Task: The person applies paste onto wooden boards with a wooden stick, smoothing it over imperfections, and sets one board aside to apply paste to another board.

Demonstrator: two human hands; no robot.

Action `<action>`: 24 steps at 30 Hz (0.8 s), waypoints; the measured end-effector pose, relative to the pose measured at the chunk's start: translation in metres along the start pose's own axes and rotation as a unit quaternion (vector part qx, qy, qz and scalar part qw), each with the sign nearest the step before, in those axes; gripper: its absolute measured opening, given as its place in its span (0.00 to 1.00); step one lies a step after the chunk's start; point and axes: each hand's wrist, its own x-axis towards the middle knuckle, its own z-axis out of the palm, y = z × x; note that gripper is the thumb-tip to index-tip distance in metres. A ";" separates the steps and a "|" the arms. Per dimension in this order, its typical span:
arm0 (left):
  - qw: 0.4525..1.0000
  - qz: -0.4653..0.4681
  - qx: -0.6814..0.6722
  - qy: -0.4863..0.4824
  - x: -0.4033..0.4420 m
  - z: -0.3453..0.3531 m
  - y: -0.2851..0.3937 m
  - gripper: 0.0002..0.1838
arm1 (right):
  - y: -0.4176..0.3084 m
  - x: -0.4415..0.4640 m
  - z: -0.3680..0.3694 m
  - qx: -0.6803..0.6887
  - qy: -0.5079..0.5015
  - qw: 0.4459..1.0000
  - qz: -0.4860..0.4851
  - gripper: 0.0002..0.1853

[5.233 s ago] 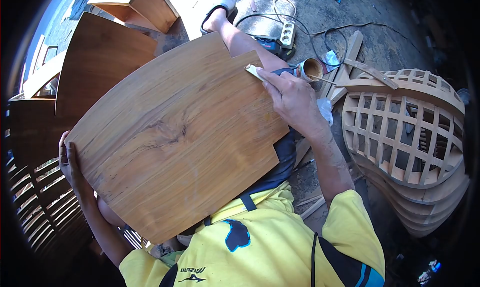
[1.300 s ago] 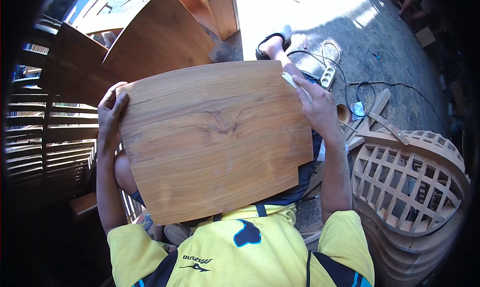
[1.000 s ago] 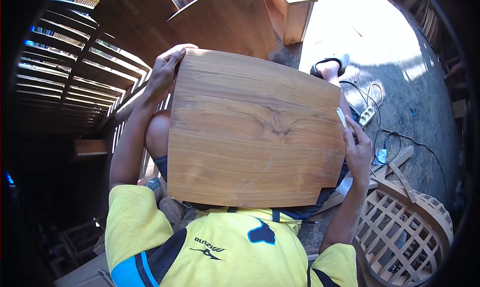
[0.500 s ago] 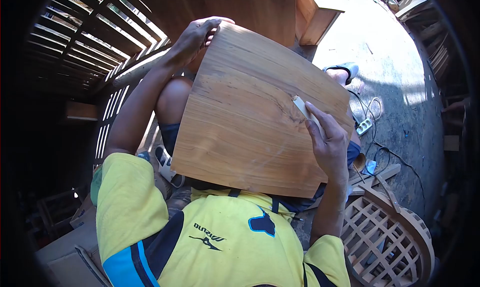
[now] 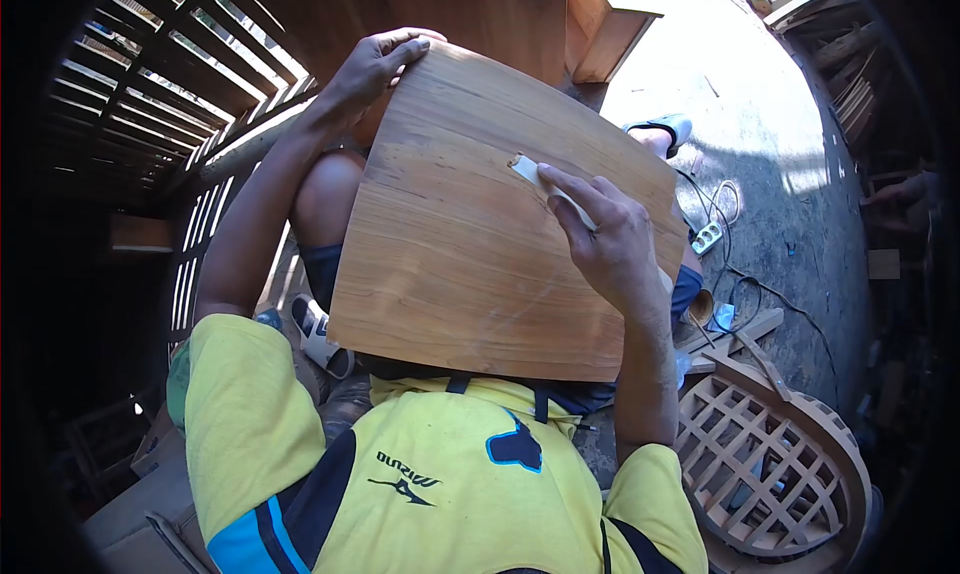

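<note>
A brown wooden panel (image 5: pixel 480 274) with dark grain marks lies tilted across my lap. My left hand (image 5: pixel 385 62) grips its far left corner, thumb on top and fingers curled round the edge. In my right hand (image 5: pixel 610 229) is a pale flat strip (image 5: pixel 527 170), pinched between thumb and fingers. A small brown dab shows at the strip's tip, which is over the upper middle of the panel. Whether the tip touches the surface I cannot tell. The strip's rear end is mostly hidden by the hand.
A white power strip (image 5: pixel 707 238) with dark cables lies on the floor at right. Near my right elbow stands a round wooden lattice piece (image 5: pixel 760 464). Large wooden furniture (image 5: pixel 440 24) stands ahead, and a slatted wall (image 5: pixel 190 64) is at left. Another person's hand (image 5: pixel 905 194) shows dimly at far right.
My right hand has moved left across the panel with the pale strip. My left hand stays on the corner. The whole view has shifted slightly.
</note>
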 end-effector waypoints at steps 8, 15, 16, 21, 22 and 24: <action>1.000 0.007 -0.008 -0.015 0.000 -0.003 -0.004 0.26 | -0.004 0.016 0.003 0.009 -0.008 0.999 -0.037 0.15; 0.998 0.041 -0.042 -0.001 0.001 0.005 0.000 0.18 | -0.006 -0.021 -0.005 0.035 -0.044 0.998 -0.002 0.17; 0.998 0.036 -0.045 0.012 0.001 0.007 -0.001 0.18 | -0.006 -0.029 -0.006 0.026 -0.061 0.998 0.019 0.17; 0.999 0.003 -0.046 0.023 -0.011 0.018 0.019 0.18 | 0.014 -0.080 -0.016 0.053 -0.024 0.998 0.009 0.20; 0.998 -0.009 -0.060 0.031 -0.014 0.022 0.024 0.18 | 0.017 -0.091 -0.020 0.052 -0.033 0.998 0.002 0.20; 0.999 0.009 -0.017 0.027 -0.012 0.019 0.021 0.17 | 0.013 -0.111 -0.030 0.063 -0.033 0.997 0.031 0.22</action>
